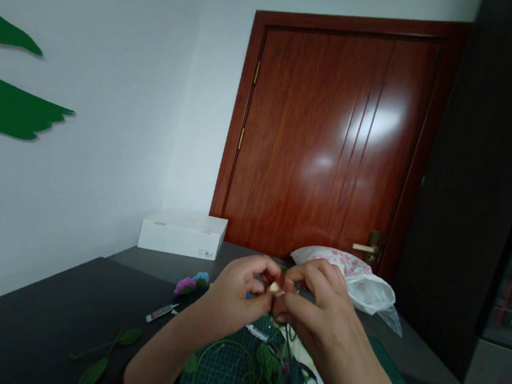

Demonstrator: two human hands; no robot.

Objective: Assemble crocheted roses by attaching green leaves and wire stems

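My left hand [243,286] and my right hand [318,298] meet above the table, fingers bent and tips pinched close together. Between the fingertips shows a small cream-coloured piece [275,287], mostly covered, so its kind is unclear. Below my right hand hang dark green strands [293,375]; whether they join the piece I cannot tell. Under both hands lies a green gridded cutting mat [212,375] with a loose loop of green yarn [250,373] on it. A small white tube [257,333] rests on the mat beneath my fingers.
On the dark table [37,330] lie a green leafy stem [94,374], another tube [161,313] and pink and blue crochet flowers [185,285]. A white box [181,236] stands at the back, a white plastic bag [365,288] behind my right hand. Beyond is a wooden door [313,131].
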